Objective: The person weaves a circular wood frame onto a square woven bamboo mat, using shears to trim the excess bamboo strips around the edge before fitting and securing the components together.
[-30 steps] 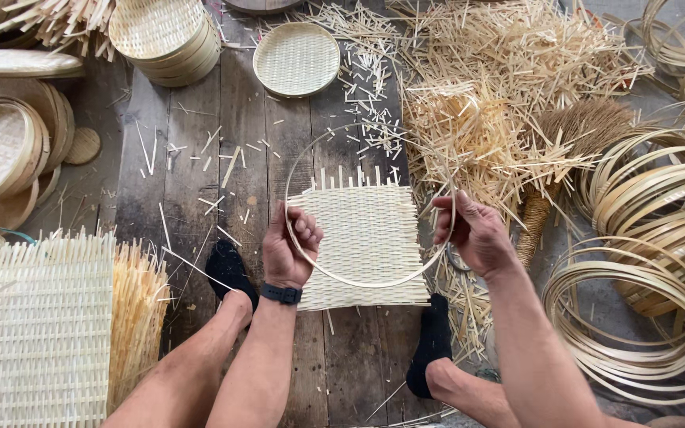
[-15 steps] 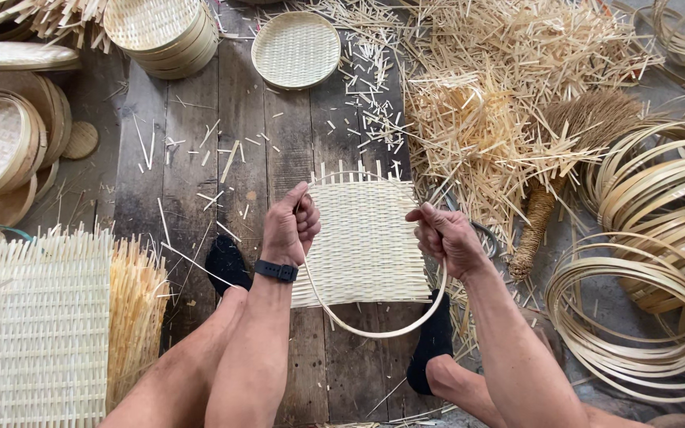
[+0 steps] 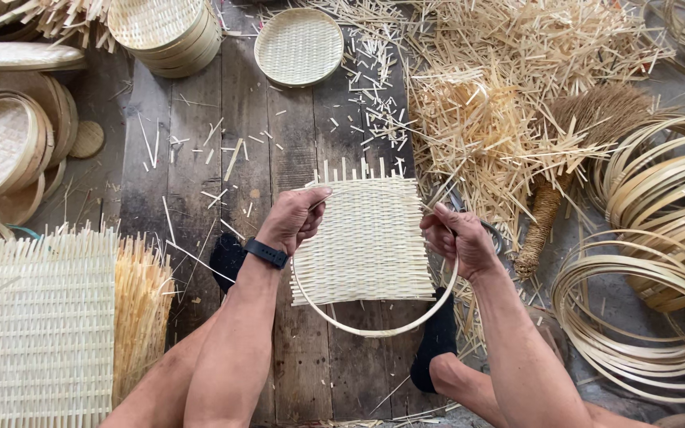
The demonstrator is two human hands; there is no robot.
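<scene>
Both hands clamp a thin bamboo hoop [image 3: 374, 329] over the square woven bamboo mat [image 3: 366, 242] on the plank floor [image 3: 192, 182], left hand [image 3: 295, 218] and right hand [image 3: 457, 242] gripping opposite sides to keep it centred.

Both hands, left hand [image 3: 299, 218] and right hand [image 3: 457, 242], grip a bamboo hoop [image 3: 374, 329] over a woven mat [image 3: 366, 246].

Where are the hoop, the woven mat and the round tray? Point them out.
hoop [image 3: 374, 331]: head view, its lower arc.
woven mat [image 3: 366, 242]: head view, middle of the weave.
round tray [image 3: 299, 46]: head view, its woven centre.
</scene>
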